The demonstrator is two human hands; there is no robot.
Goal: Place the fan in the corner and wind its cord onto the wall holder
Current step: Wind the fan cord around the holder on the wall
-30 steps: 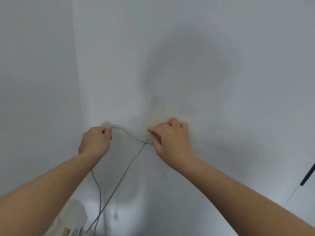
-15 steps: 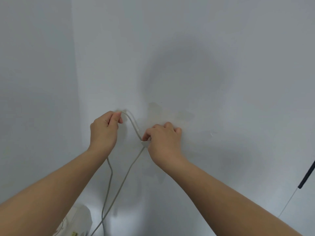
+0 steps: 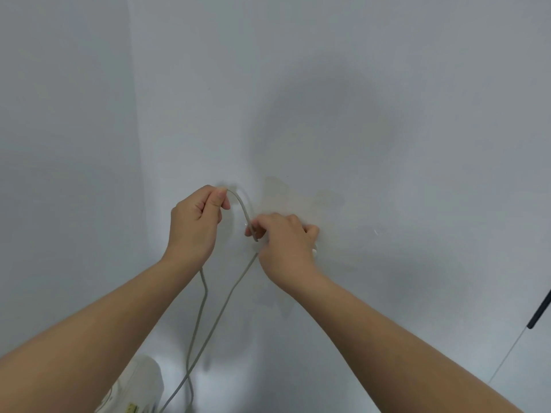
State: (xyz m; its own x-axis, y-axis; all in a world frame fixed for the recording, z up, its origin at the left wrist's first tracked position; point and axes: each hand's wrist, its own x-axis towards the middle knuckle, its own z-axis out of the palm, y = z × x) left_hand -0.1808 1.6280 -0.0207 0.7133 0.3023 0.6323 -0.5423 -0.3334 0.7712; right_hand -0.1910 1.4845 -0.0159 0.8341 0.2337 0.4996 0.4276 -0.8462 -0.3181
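Observation:
A thin grey cord [image 3: 214, 317] hangs in two strands down the white wall. My left hand [image 3: 195, 223] pinches the cord near its top, with a short arc of cord curving over to my right hand [image 3: 284, 242]. My right hand presses against the wall and grips the cord there; the wall holder is hidden under its fingers, apart from a small white bit at its right edge. The white top of the fan [image 3: 135, 389] shows at the bottom left, in the corner below my left arm.
Two white walls meet in a corner [image 3: 135, 174] left of my hands. A patch of discoloured paint [image 3: 298, 198] lies just above my right hand. A dark rod with a thin line [image 3: 536, 314] leans at the far right edge.
My left hand has risen and moved right with the cord, bending it into a tight arc over my right hand. My right hand stayed on the wall.

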